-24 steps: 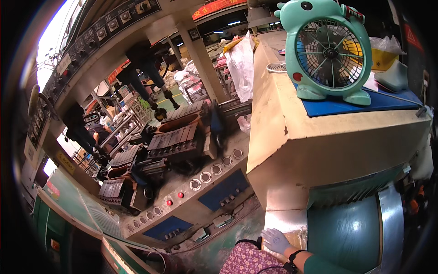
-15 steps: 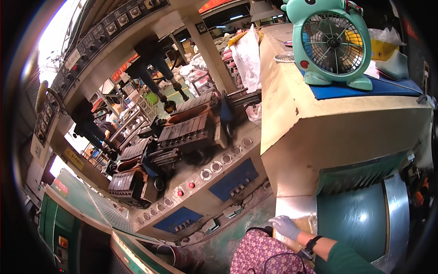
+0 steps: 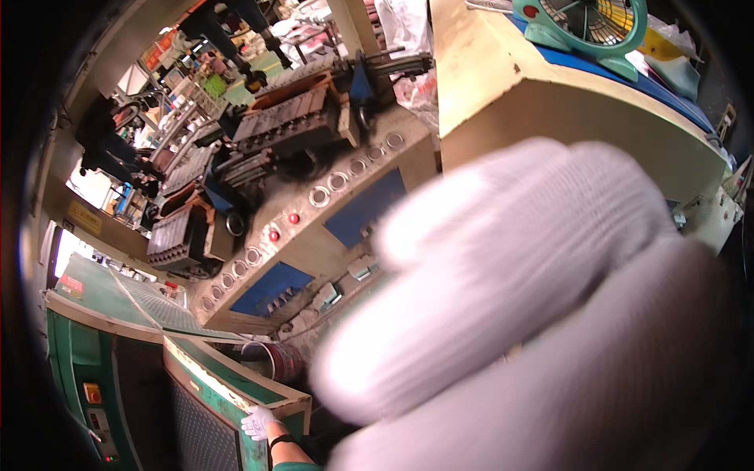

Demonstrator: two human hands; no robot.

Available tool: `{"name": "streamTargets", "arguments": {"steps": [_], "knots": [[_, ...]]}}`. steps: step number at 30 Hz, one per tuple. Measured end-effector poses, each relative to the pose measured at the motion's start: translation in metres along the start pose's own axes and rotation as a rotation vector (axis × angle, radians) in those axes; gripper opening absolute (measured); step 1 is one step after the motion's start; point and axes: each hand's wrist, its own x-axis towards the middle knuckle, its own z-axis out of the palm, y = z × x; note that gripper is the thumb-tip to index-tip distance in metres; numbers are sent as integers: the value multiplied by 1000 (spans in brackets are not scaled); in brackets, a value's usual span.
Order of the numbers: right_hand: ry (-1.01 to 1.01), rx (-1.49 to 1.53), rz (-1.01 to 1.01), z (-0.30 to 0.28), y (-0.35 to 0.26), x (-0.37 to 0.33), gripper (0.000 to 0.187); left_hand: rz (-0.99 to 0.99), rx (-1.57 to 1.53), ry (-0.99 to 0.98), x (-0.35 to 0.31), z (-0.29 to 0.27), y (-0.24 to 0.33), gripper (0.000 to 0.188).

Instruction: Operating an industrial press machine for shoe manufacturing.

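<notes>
My left hand (image 3: 255, 424), in a pale glove with a dark band at the wrist, is at the lower left. It lies on the edge of a green machine housing (image 3: 228, 385), fingers laid out over the rim. My right hand (image 3: 503, 290), also gloved, is raised very close to the camera and fills much of the right side. Motion blurs it; its fingers lie side by side. Nothing can be seen in it, though its palm side is hidden. Behind it stands a cream machine housing (image 3: 471, 71), partly covered.
A green toy-shaped fan (image 3: 620, 59) stands on the cream housing. At the left is a large machine with dark clamp blocks (image 3: 287, 122), a row of round gauges (image 3: 338, 180), red buttons (image 3: 294, 218) and blue panels (image 3: 271, 289). A bucket (image 3: 279, 361) sits on the floor.
The view has swung right and down, so the machines sit higher and further left. A gloved hand was low beside the blue belt; now one rests on the green housing and another rises before the camera.
</notes>
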Motion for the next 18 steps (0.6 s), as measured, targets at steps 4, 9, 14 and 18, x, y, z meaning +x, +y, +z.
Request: {"name": "streamTargets", "arguments": {"steps": [4,9,14,18], "knots": [[-328,-140,35,2,-1,31,19,143,-42,-106,-34,-36,4,56],[-516,-245,53,21,-6,57,23,222,-78,-124,-44,-42,-18,59],[-608,-267,68,54,44,48,31,248,-57,-123,-30,-43,-24,63],[-485,-253,82,47,8,60,38,336,-134,-164,4,-47,2,66]]}}
